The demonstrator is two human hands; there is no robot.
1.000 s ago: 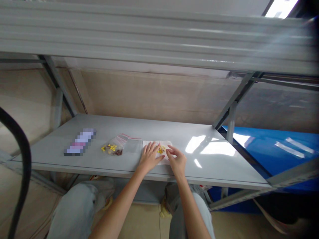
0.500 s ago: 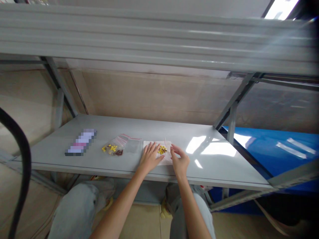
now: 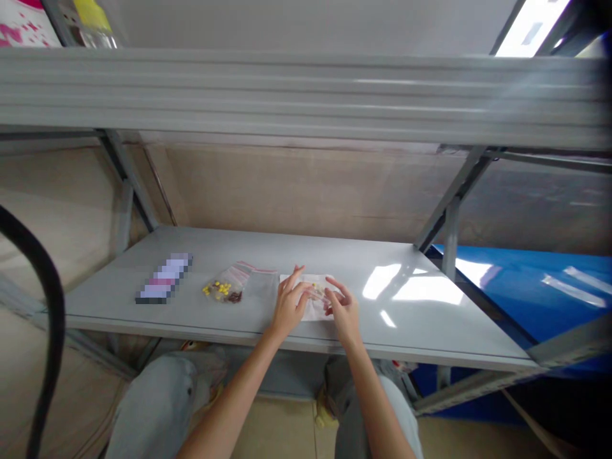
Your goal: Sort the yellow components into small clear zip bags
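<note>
Over a white paper sheet (image 3: 315, 313), my left hand (image 3: 289, 306) and my right hand (image 3: 345, 312) face each other. Between their fingertips is a small clear zip bag (image 3: 317, 293) with a pinkish strip, each hand pinching a side of it. Yellow pieces (image 3: 314, 285) show faintly through or behind the bag, partly hidden by fingers. Left of the paper lies another clear zip bag (image 3: 243, 271) with yellow pieces (image 3: 222, 287) and dark red-brown pieces (image 3: 234, 297) in or on it. Beside that is a flat clear bag (image 3: 262, 285).
A phone (image 3: 165, 278) with a blurred screen lies at the left of the grey table (image 3: 335, 252). Above runs a ridged grey shelf beam (image 3: 287, 95). A slanted metal post (image 3: 452, 197) stands at the right, and a black cable (image 3: 52, 306) hangs at the left.
My left hand has lifted from lying flat on the paper to pinching the zip bag. The bag now stretches between both hands, over the yellow pieces. The view has tilted up slightly.
</note>
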